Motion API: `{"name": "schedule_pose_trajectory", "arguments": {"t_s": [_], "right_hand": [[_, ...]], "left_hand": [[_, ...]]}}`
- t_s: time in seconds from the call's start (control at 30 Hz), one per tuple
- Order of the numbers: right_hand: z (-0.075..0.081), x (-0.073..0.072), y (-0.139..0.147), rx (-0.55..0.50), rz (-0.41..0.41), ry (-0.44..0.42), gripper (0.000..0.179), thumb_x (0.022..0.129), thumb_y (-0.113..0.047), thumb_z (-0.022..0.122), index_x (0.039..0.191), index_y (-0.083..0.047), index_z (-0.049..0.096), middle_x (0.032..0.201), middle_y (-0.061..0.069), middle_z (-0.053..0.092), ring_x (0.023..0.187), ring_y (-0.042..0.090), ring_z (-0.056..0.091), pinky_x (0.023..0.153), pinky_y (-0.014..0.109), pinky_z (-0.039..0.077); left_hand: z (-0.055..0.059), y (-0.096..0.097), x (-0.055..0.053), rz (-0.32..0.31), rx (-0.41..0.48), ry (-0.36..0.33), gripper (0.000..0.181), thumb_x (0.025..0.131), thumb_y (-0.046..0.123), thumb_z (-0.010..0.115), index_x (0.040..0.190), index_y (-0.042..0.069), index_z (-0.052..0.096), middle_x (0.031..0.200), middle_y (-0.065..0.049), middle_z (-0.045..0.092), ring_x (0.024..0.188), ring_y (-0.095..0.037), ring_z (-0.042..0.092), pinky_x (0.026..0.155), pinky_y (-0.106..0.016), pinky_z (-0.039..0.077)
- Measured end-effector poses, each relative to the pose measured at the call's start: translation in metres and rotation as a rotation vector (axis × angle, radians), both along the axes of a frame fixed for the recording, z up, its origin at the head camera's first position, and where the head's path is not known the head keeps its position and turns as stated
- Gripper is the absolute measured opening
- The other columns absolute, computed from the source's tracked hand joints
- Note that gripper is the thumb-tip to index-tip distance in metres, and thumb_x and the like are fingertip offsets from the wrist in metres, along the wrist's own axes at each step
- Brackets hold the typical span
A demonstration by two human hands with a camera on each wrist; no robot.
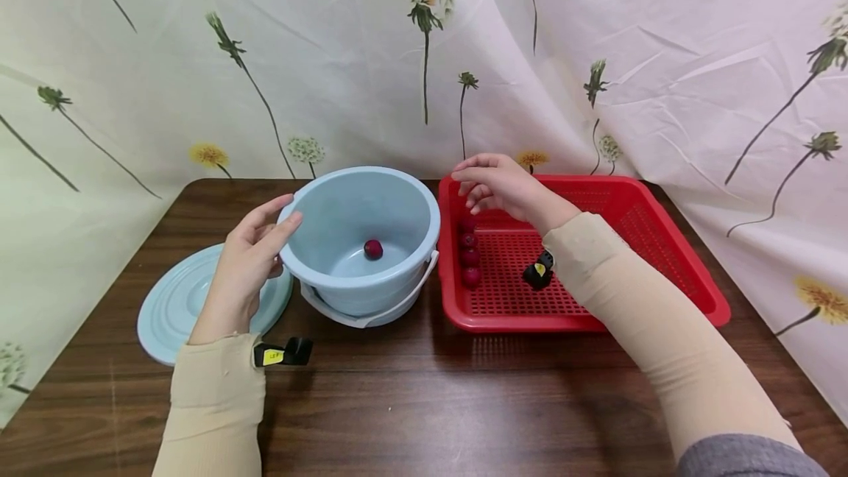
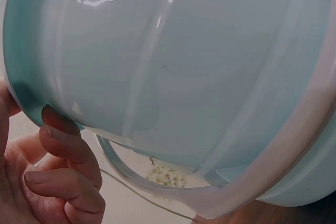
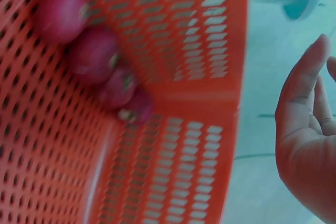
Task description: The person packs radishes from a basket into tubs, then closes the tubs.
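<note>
My left hand (image 1: 245, 263) holds the light blue bucket (image 1: 361, 293) at the left of its rim, thumb over the edge and fingers outside. The left wrist view shows curled fingers (image 2: 68, 150) against the bucket's outer wall. One dark red round fruit or vegetable (image 1: 373, 249) lies on the bucket's bottom. Over the left side of the red basket (image 1: 530, 326) hovers my right hand (image 1: 500, 186), fingers loosely bent and holding nothing. Several purple-red round pieces with pale stubs, such as this one (image 3: 62, 17), line up along the basket's left wall.
A round light blue lid (image 1: 175, 304) lies on the brown wooden table (image 1: 397, 403), left of the bucket and partly behind my left arm. The bucket's handle (image 1: 371, 319) hangs down at the front. Behind the table hangs a white cloth (image 1: 358, 57) printed with dandelions.
</note>
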State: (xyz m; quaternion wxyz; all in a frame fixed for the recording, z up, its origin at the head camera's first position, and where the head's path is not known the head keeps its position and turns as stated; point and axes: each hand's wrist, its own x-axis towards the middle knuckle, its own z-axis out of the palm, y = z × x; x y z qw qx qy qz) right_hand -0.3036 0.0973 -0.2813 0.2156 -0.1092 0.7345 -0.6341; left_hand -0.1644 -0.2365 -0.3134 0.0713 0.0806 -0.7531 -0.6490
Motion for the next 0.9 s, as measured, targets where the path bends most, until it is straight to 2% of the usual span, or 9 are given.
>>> {"name": "schedule_pose_trajectory", "arguments": {"t_s": [0.17,0.33,0.53,0.77,0.9], "right_hand": [[-0.013,-0.011,0.011,0.04,-0.025,-0.019,0.034,0.099,-0.019,0.061,0.126,0.001,0.057,0.082,0.006,0.063,0.061,0.016,0.059,0.064,0.029,0.057],[-0.027,-0.02,0.017,0.125,-0.017,-0.049,0.039,0.098,-0.024,0.062,0.128,0.001,0.057,0.088,0.009,0.066,0.065,0.017,0.062,0.069,0.032,0.059],[-0.041,-0.024,0.021,0.245,0.064,-0.079,0.039,0.1,-0.026,0.059,0.131,-0.002,0.058,0.102,0.016,0.067,0.072,0.019,0.065,0.074,0.035,0.06],[-0.05,-0.027,0.025,0.345,0.148,-0.177,0.042,0.102,-0.027,0.055,0.139,-0.006,0.053,0.098,0.016,0.07,0.071,0.02,0.069,0.074,0.038,0.06],[-0.053,-0.027,0.025,0.383,0.175,-0.195,0.043,0.104,-0.027,0.052,0.141,-0.007,0.05,0.096,0.015,0.068,0.071,0.019,0.069,0.072,0.037,0.06]], "left_hand": [[-0.001,-0.001,-0.001,-0.009,0.017,0.0,0.064,0.091,0.04,0.071,0.147,0.018,0.048,0.077,0.01,0.061,0.055,-0.005,0.047,0.049,-0.019,0.036],[-0.001,-0.001,-0.001,0.001,0.004,-0.011,0.065,0.091,0.042,0.07,0.147,0.019,0.047,0.079,0.01,0.063,0.056,-0.004,0.048,0.049,-0.019,0.037],[0.0,-0.001,-0.001,0.004,0.002,-0.011,0.064,0.091,0.042,0.07,0.147,0.02,0.048,0.079,0.01,0.062,0.056,-0.004,0.048,0.049,-0.018,0.037],[0.0,-0.001,-0.001,0.008,-0.022,-0.024,0.064,0.091,0.043,0.069,0.147,0.022,0.047,0.081,0.011,0.063,0.058,-0.004,0.049,0.051,-0.019,0.039],[-0.002,-0.001,-0.001,0.01,-0.015,-0.022,0.064,0.091,0.043,0.07,0.147,0.021,0.048,0.081,0.01,0.063,0.058,-0.004,0.05,0.051,-0.018,0.039]]}}
